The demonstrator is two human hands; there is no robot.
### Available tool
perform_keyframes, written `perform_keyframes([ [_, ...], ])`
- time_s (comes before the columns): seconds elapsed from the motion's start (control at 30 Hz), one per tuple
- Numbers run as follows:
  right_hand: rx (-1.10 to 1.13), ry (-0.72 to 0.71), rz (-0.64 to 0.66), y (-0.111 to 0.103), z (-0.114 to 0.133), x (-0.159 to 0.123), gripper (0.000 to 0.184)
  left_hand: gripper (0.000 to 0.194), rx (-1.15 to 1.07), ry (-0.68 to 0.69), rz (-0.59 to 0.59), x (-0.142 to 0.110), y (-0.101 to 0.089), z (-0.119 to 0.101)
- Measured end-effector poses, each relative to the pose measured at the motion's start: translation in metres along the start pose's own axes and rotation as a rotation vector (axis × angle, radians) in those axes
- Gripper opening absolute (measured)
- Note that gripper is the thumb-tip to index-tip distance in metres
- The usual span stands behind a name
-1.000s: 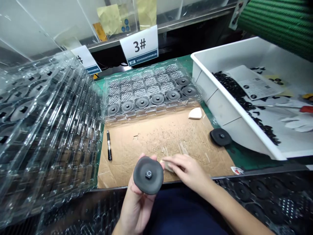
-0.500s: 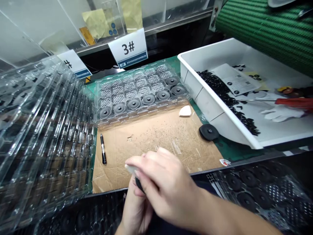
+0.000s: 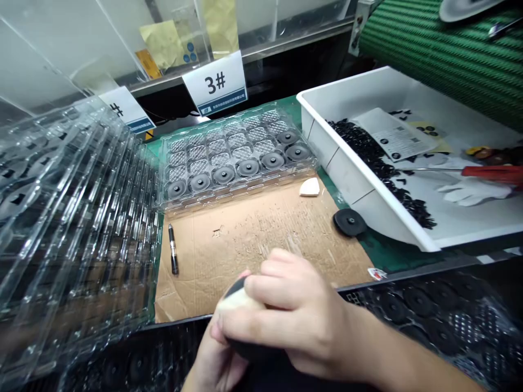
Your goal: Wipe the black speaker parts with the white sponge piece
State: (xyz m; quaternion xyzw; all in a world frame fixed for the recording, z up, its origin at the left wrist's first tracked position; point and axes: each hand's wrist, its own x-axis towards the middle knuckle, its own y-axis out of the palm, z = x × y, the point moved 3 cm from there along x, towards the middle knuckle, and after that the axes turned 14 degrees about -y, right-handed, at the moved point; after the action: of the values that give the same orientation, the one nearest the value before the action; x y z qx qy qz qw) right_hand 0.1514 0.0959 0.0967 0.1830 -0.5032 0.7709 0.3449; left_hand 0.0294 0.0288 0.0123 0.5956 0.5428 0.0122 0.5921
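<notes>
Two hands meet at the lower middle of the frame around one black disc (image 3: 237, 286): the left hand (image 3: 220, 348) appears to cup it from below, fingers curled about its edge, while the right hand (image 3: 300, 310) is closed over a pale pad (image 3: 241, 302) held against it — a grip that would let the left brace the disc against the pad's push. The disc sits tilted, its face mostly hidden. The cardboard sheet (image 3: 196, 294) probably shields the bench (image 3: 379, 258). At upper centre, other discs sit in separate pockets of a clear tray (image 3: 237, 190), likely so they cannot rub; a pen (image 3: 173, 250), a pale wedge (image 3: 309, 188) and a loose disc (image 3: 350, 221) lie by the sheet's edges — perhaps for easy reach.
</notes>
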Motion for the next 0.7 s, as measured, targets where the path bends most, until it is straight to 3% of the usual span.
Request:
perform_keyframes([
  [0.07,0.062,-0.012,0.063,0.000,-0.012,-0.001,0.037,0.030,-0.014,0.005,0.020,-0.003,0.004,-0.002],
  [0.17,0.036,0.249,0.000,0.003,-0.033,-0.024,0.031,0.039,-0.063,-0.007,0.058,-0.005,0.005,-0.005],
  [0.27,0.145,0.484,-0.063,0.027,-0.046,-0.066,0.030,0.045,-0.113,-0.042,0.098,-0.004,0.005,-0.007],
  [0.4,0.186,0.562,-0.004,0.061,-0.051,-0.106,0.025,0.048,-0.120,-0.072,0.113,-0.001,0.007,-0.008],
  [0.47,0.162,0.595,-0.028,0.057,-0.050,-0.105,0.023,0.048,-0.114,-0.083,0.129,0.001,0.009,-0.009],
  [0.53,0.117,0.639,-0.106,0.040,-0.045,-0.089,0.024,0.049,-0.104,-0.095,0.151,0.002,0.011,-0.007],
  [0.6,0.082,0.572,-0.186,0.018,-0.035,-0.062,0.027,0.048,-0.081,-0.062,0.161,0.003,0.012,-0.006],
  [0.7,0.111,0.175,-0.109,0.002,-0.012,-0.022,0.028,0.034,-0.024,0.026,0.097,0.004,0.007,-0.004],
])
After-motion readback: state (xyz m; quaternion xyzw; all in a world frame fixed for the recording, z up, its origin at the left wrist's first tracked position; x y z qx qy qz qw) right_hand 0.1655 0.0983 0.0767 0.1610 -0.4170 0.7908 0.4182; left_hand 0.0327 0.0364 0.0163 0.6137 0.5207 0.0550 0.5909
